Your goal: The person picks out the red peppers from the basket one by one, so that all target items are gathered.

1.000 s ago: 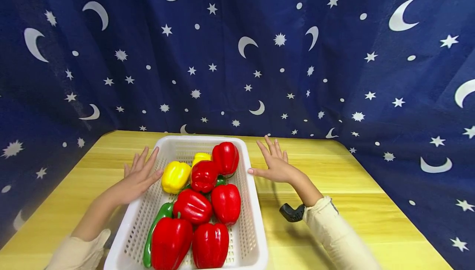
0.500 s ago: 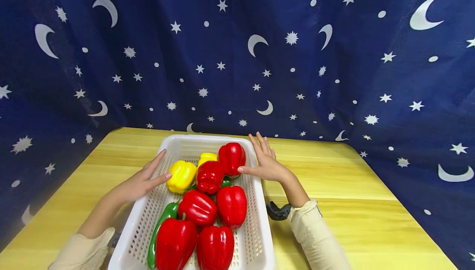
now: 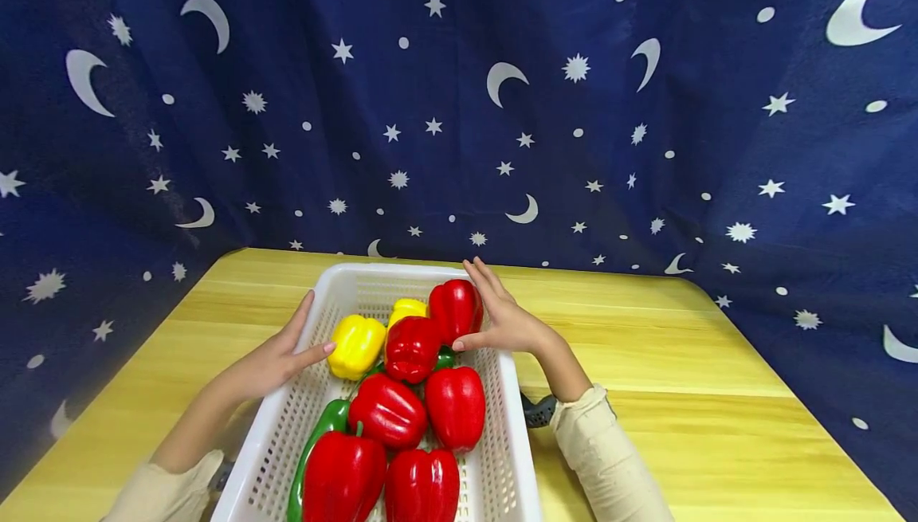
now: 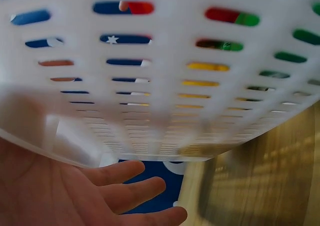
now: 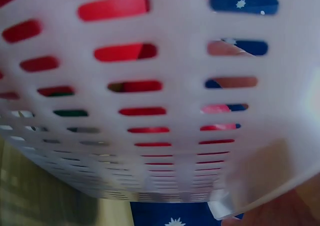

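Note:
A white plastic basket (image 3: 394,270) with slotted walls holds several red bell peppers (image 3: 388,410), yellow bell peppers (image 3: 356,345) and a long green pepper (image 3: 315,450). At its left rim is my left hand (image 3: 268,364), thumb over the edge beside a yellow pepper. The left wrist view shows its fingers (image 4: 135,193) stretched out straight below the rim, outside the wall. My right hand (image 3: 511,326) straddles the right rim with its thumb inside, close to the red peppers, and its fingers extended. In the right wrist view it is mostly hidden behind the basket wall (image 5: 180,70).
The basket stands on a light wooden table (image 3: 645,363), with bare tabletop to its right and left. Behind hangs a dark blue curtain (image 3: 445,92) with moons and stars. A black wrist device (image 3: 538,410) sits at the right sleeve.
Both hands have come inward to the basket's side rims, the right hand travelling left from beside the basket. Both thumbs now reach over the edge. The view has shifted slightly.

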